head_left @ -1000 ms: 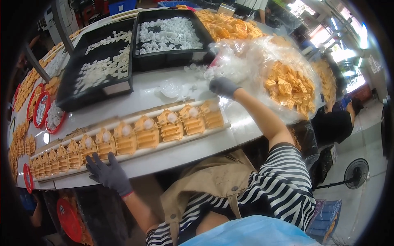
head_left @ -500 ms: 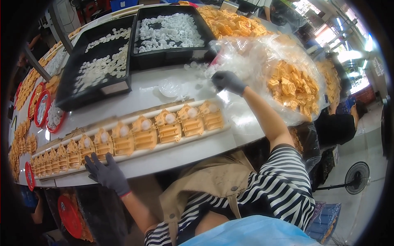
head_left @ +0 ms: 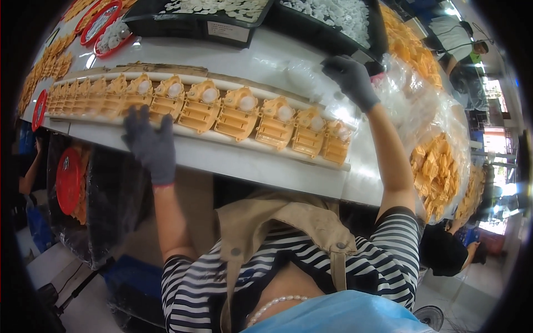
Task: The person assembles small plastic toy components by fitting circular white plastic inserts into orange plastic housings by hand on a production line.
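Observation:
A long row of orange plastic parts [head_left: 236,119] stands side by side on a white rail [head_left: 244,142] across the table. Several parts toward the right carry a round translucent piece [head_left: 247,102] on top. At the row's near edge lies my left hand [head_left: 149,143], grey-gloved, its fingers spread against the parts and nothing held. My right hand [head_left: 351,82], also gloved, hovers past the row beside the front corner of a black bin of white pieces [head_left: 338,41]. Its fingers curl downward together; whatever is between them is hidden. Close to it lies a small clear plastic heap [head_left: 302,75].
Another black bin [head_left: 183,25] holds flat pale discs. To the right, a clear plastic bag [head_left: 402,91] surrounds a heap of orange parts [head_left: 436,172]. Red round trays [head_left: 114,47] stand at the far left. A person in dark clothing [head_left: 444,250] is at the right.
The view has turned, so the row and bins appear higher and tilted the other way. My right hand has left the loose white pieces and come nearer the bin's front corner. My left stays by the row.

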`<state>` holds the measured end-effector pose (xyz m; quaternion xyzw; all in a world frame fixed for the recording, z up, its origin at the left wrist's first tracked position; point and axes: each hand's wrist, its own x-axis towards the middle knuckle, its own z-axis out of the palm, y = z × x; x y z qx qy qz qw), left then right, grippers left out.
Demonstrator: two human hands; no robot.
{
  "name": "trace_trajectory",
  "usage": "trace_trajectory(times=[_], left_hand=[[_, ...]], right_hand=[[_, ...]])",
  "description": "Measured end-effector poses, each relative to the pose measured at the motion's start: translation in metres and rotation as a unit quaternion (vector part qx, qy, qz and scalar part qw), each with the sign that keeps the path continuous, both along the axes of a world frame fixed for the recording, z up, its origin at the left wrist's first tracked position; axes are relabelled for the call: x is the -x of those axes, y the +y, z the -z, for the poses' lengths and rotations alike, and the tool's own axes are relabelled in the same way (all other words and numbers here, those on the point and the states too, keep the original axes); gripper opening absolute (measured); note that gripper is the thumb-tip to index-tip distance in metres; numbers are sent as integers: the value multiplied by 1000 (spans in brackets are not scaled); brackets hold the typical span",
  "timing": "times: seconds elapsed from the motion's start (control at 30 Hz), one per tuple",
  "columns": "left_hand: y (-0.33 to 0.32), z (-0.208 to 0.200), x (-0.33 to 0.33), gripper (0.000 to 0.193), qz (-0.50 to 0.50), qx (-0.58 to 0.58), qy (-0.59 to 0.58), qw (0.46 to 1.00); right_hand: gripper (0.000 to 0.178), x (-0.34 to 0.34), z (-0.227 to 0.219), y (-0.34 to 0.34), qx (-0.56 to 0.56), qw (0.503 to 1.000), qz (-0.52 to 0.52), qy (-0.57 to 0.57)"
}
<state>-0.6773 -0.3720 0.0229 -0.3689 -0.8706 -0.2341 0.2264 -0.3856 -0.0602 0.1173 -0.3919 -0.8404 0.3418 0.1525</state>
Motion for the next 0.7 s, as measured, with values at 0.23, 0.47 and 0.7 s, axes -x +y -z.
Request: trace_trajectory(times=[0.23, 0.47, 0.7], left_hand=[[-1, 6, 1, 52, 11, -20, 1, 1000], [0, 4, 0, 50, 15, -25, 21, 999], [1, 4, 1, 50, 29, -37, 32, 998]], right_hand=[[11, 40, 17, 8, -445, 870, -172, -123], [15, 46, 16, -8, -450, 863, -175, -149], [11, 40, 16, -11, -390, 899, -155, -121]])
